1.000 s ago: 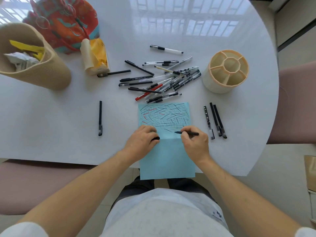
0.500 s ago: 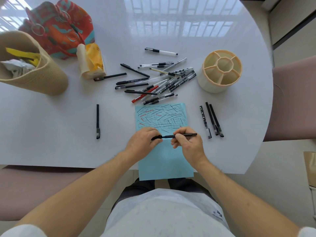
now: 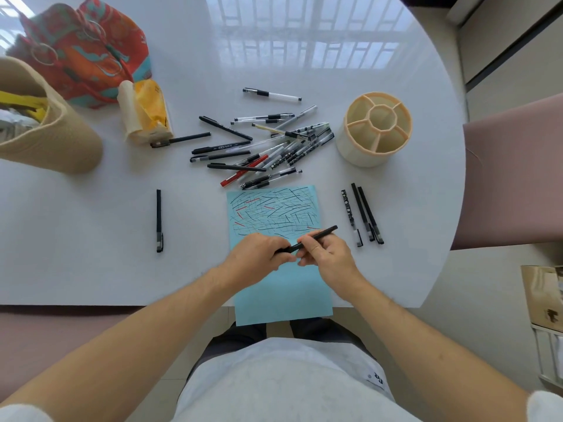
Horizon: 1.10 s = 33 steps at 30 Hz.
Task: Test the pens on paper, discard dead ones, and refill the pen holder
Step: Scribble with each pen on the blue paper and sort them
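Over the blue paper [image 3: 281,287], both hands meet and hold one black pen [image 3: 316,237]. The left hand [image 3: 259,259] has its fingers curled around the pen's near end. The right hand [image 3: 327,257] pinches the middle of the pen with its fingertips, and the far end of the pen sticks out to the right, tilted up off the paper. The top half of the paper is full of black lines and a few red ones. The bottom half is bare and hangs over the edge of the white table [image 3: 91,269].

Just past the top of the paper lies a messy pile of pens [image 3: 265,147], mostly black and clear, with one red one. Right of the paper lie three black pens [image 3: 362,213] side by side. Left of the paper, well apart, lies one single black pen [image 3: 159,220]. Past the three pens, up and right of the paper, stands the cream pen holder [image 3: 359,150], with its little cups showing no pens. Far up and left of the paper are a tan basket [image 3: 61,144] with crumpled stuff inside, a bright orange bag [image 3: 88,50], and a yellow packet [image 3: 146,114].
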Each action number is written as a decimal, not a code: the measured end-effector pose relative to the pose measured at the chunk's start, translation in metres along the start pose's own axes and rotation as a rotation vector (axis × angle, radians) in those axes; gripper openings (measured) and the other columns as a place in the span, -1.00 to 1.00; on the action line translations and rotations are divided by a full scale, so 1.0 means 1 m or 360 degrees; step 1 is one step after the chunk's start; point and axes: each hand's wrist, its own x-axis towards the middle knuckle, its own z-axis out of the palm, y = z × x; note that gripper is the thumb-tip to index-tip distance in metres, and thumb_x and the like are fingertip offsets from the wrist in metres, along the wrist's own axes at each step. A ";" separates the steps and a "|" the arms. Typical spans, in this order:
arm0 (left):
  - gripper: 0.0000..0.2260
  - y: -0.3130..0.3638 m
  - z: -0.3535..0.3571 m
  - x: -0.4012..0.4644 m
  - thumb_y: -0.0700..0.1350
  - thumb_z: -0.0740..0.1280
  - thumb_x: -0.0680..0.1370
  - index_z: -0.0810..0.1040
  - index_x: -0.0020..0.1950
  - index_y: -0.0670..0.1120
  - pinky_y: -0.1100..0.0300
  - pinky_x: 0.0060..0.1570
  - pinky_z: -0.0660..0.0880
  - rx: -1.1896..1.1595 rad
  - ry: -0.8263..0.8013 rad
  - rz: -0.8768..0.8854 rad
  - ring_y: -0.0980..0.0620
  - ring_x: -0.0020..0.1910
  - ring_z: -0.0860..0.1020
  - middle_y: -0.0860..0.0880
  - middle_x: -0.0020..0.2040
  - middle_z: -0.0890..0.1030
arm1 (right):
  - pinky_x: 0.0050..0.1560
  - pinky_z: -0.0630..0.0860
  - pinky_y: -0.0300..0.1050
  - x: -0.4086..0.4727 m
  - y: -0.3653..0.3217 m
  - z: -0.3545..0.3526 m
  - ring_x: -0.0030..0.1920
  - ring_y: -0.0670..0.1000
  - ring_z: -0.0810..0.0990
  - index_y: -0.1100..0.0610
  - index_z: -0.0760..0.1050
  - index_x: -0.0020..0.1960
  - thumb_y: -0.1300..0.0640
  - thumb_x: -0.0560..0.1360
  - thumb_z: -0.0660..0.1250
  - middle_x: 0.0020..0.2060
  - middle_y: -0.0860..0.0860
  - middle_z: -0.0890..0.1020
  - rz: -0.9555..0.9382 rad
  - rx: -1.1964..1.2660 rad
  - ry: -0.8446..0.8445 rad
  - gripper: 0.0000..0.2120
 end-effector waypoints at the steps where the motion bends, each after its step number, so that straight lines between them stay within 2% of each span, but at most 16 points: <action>1: -0.72 -0.001 -0.002 0.002 0.20 0.34 0.55 0.64 0.05 0.01 0.10 -0.16 0.57 -0.0042 0.0030 -0.0030 0.13 -0.25 0.62 0.10 -0.23 0.68 | -0.17 0.66 0.02 0.007 -0.006 -0.008 -0.33 0.06 0.65 0.19 0.60 -0.02 0.07 0.66 0.32 -0.28 0.10 0.70 0.0015 -0.0046 0.0044 -0.80; 3: -0.60 -0.007 -0.005 0.005 0.25 0.35 0.52 0.60 0.23 0.05 0.14 0.00 0.57 -0.0101 0.0113 -0.0111 0.17 -0.07 0.62 0.14 -0.02 0.69 | -0.26 0.60 0.04 0.028 -0.022 -0.029 -0.41 0.01 0.59 0.18 0.55 -0.11 0.02 0.67 0.29 -0.34 0.05 0.67 0.0024 -0.0309 0.0223 -0.73; 6: -0.58 -0.026 -0.005 -0.002 0.19 0.37 0.54 0.52 0.34 0.07 0.12 0.17 0.50 -0.0010 0.0232 -0.0207 0.11 0.21 0.53 0.11 0.24 0.60 | -0.24 0.43 -0.07 0.055 -0.043 -0.060 -0.33 0.03 0.53 0.10 0.44 -0.24 -0.06 0.65 0.28 -0.31 0.02 0.61 0.0043 -0.1169 0.0273 -0.66; 8: -0.63 -0.038 -0.003 -0.011 0.07 0.42 0.54 0.54 0.31 0.03 0.08 0.21 0.49 0.0046 0.0295 -0.0224 0.05 0.29 0.47 0.08 0.28 0.56 | -0.20 0.38 -0.07 0.065 -0.044 -0.070 -0.23 0.08 0.50 0.09 0.39 -0.26 -0.08 0.62 0.31 -0.28 0.01 0.54 0.0101 -0.1516 0.0188 -0.64; 11: -0.65 -0.049 0.000 -0.022 -0.07 0.50 0.47 0.60 0.24 -0.06 0.00 0.23 0.51 0.0150 0.0386 -0.0156 -0.04 0.28 0.48 -0.01 0.25 0.58 | -0.09 0.50 -0.01 0.072 -0.039 -0.076 -0.09 0.13 0.55 0.15 0.47 -0.13 -0.05 0.59 0.36 -0.15 0.07 0.59 0.0115 -0.1777 0.0144 -0.72; 14: -0.62 -0.056 0.001 -0.028 -0.13 0.55 0.41 0.62 0.21 -0.11 -0.03 0.30 0.46 0.0237 0.0361 -0.0117 -0.15 0.30 0.48 -0.11 0.28 0.57 | -0.07 0.52 -0.01 0.079 -0.042 -0.074 -0.07 0.12 0.55 0.15 0.51 -0.04 0.00 0.55 0.40 -0.11 0.05 0.61 0.0021 -0.1777 0.0259 -0.79; 18: -0.59 -0.056 0.005 -0.033 -0.13 0.57 0.37 0.62 0.19 -0.12 -0.06 0.31 0.45 0.0287 0.0303 -0.0131 -0.19 0.34 0.45 -0.14 0.33 0.52 | -0.14 0.44 -0.09 0.098 -0.055 -0.035 -0.18 0.05 0.53 0.15 0.60 -0.09 0.02 0.54 0.37 -0.26 0.01 0.63 -0.0167 -0.1603 0.0367 -0.81; 21: -0.57 -0.054 0.007 -0.035 -0.13 0.58 0.35 0.61 0.19 -0.12 -0.06 0.29 0.45 0.0297 0.0296 -0.0145 -0.20 0.36 0.44 -0.15 0.35 0.50 | -0.24 0.50 -0.11 0.121 -0.071 0.012 -0.33 -0.02 0.57 0.22 0.62 -0.22 0.00 0.52 0.33 -0.37 0.08 0.69 -0.0016 -0.1206 0.0311 -0.70; 24: -0.56 -0.053 0.008 -0.036 -0.10 0.58 0.35 0.60 0.19 -0.12 -0.06 0.30 0.45 0.0318 0.0274 -0.0141 -0.19 0.38 0.42 -0.16 0.36 0.48 | -0.43 0.56 -0.17 0.142 -0.077 0.048 -0.48 -0.06 0.62 0.20 0.63 -0.18 0.02 0.52 0.38 -0.41 0.05 0.71 0.0210 -0.0761 0.0307 -0.75; 26: -0.58 -0.053 0.009 -0.037 -0.09 0.56 0.37 0.60 0.20 -0.10 -0.07 0.32 0.44 0.0320 0.0257 -0.0146 -0.18 0.40 0.40 -0.15 0.38 0.46 | -0.49 0.52 -0.22 0.151 -0.074 0.060 -0.49 -0.04 0.66 0.23 0.63 -0.13 0.03 0.51 0.42 -0.45 0.03 0.70 0.0280 -0.0695 0.0325 -0.76; 29: -0.58 -0.056 0.012 -0.043 -0.08 0.55 0.38 0.60 0.20 -0.08 -0.08 0.35 0.42 0.0322 0.0238 -0.0138 -0.17 0.42 0.38 -0.14 0.41 0.45 | -0.50 0.51 -0.22 0.160 -0.070 0.066 -0.49 0.01 0.69 0.25 0.63 -0.16 0.01 0.46 0.49 -0.51 0.02 0.67 0.0375 -0.0652 0.0398 -0.73; 33: -0.61 -0.059 0.014 -0.048 -0.10 0.51 0.40 0.59 0.21 -0.06 -0.08 0.35 0.41 0.0299 0.0251 -0.0148 -0.16 0.43 0.37 -0.13 0.42 0.44 | -0.55 0.45 -0.24 0.164 -0.071 0.065 -0.53 0.04 0.65 0.30 0.63 -0.13 0.14 0.41 0.54 -0.54 0.07 0.65 0.0556 -0.0479 0.0427 -0.78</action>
